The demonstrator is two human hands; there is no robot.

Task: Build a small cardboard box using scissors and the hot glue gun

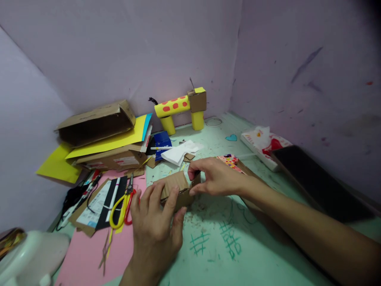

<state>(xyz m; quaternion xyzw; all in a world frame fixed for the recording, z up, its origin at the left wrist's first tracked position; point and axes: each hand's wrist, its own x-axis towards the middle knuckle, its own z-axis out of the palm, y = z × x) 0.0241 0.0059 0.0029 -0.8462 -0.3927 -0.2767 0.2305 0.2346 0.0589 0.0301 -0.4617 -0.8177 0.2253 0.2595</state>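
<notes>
A small brown cardboard box (175, 184) sits on the green tabletop in front of me. My left hand (157, 218) grips its near left side, fingers bent over the top and thumb by the near face. At the right end of the box, my right hand (210, 176) pinches the edge of a dark cardboard flap (195, 181) between thumb and fingers. Just left of my left hand lie yellow-handled scissors (120, 208) and red-handled scissors (128, 206), partly on pink paper (89, 254).
A yellow, red-spotted cardboard animal figure (175, 105) stands against the back wall. Stacked boxes (110, 157) and yellow paper (104, 143) are at the left. White tissue (180, 153) lies behind the box. At the right are a white tray (262, 153) and a dark panel (315, 182).
</notes>
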